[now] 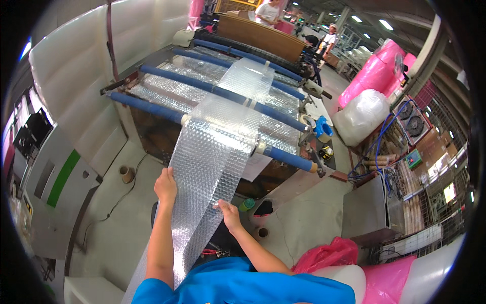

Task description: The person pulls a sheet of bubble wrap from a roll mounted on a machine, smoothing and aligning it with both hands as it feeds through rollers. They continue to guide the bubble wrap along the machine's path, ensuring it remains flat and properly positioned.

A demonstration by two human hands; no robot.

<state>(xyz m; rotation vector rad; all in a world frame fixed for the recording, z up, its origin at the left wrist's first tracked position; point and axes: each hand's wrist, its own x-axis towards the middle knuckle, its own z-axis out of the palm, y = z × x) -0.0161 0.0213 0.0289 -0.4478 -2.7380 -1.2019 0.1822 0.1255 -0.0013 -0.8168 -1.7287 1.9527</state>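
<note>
A long strip of clear bubble wrap (210,162) comes over the blue front roller (147,108) of a machine and slopes down to my lap. My left hand (165,186) is closed on the strip's left edge. Lower down, my right hand (230,216) pinches the right edge, its thumb lying on top of the film. Between my hands the strip is fairly flat, and below them it folds lengthwise. Its lower end passes beside my blue shirt, partly hidden by my left forearm. More bubble wrap lies across the machine bed under several blue rollers.
Tape rolls (323,129) and a tape measure (326,152) lie right of the rollers. A grey-white cabinet (55,192) stands at left, cardboard tubes (126,174) on the floor. Pink film rolls (372,73) and a bagged white bundle (362,116) stand at right. Two people work farther back.
</note>
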